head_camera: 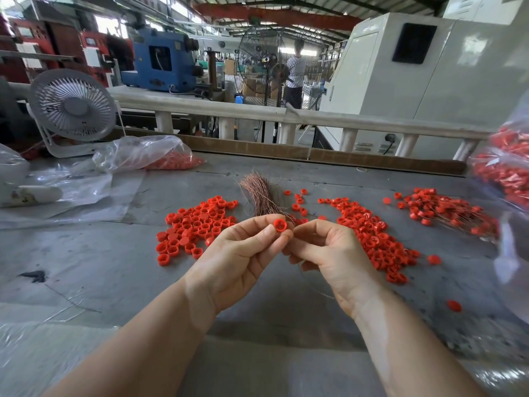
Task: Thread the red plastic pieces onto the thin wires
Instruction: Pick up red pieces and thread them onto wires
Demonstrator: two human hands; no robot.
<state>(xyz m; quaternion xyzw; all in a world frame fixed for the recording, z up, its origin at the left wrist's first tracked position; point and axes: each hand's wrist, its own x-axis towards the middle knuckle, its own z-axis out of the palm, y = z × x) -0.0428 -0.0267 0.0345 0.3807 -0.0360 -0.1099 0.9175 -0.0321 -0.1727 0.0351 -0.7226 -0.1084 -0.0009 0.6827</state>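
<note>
The left hand (243, 253) pinches a small red ring-shaped cap (280, 225), hollow side up; the right hand (326, 250), fingertips pinched together, sits just beside it.

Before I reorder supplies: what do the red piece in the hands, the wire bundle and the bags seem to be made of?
Red piece, pinched by the left hand: looks like moulded plastic, uniform colour, smooth with a slight sheen. Wire bundle: reddish-brown metallic strands, probably copper or copper-coated; bare or enamelled, I cannot tell. Bag on the left: thin clear plastic film, crinkled and glossy; the bag on the right looks the same.
</note>
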